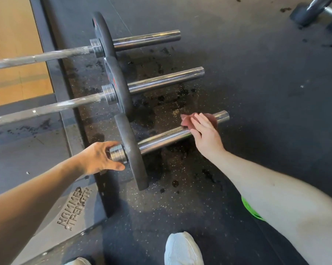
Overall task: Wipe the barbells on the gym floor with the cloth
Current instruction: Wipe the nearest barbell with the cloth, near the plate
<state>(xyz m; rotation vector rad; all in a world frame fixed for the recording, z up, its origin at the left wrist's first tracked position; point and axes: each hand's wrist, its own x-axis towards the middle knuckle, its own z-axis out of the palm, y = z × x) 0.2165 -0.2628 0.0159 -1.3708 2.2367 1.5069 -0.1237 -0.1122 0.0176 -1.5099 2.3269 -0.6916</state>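
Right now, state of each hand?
Left hand: closed, gripping the nearest barbell's collar.
Right hand: open, fingers fairly straight, pressing the cloth onto that barbell's sleeve.

Cloth [185,120]: dusty pink-maroon. Nearest barbell [161,139]: bright chrome sleeve; plate [134,157] matte dark grey. Middle plate [117,87]: black with red markings (too blurred to read). Bar shafts [46,57]: dull grey, whitish patches. Floor [199,207]: black rubber, white and yellowish flecks, darker wet-looking blotches. Platform [27,150]: flat grey, embossed lettering in the same grey; wood inlay [14,44] tan-orange. Shoe [182,249]: white. Strip [251,209] low on the right: neon green.
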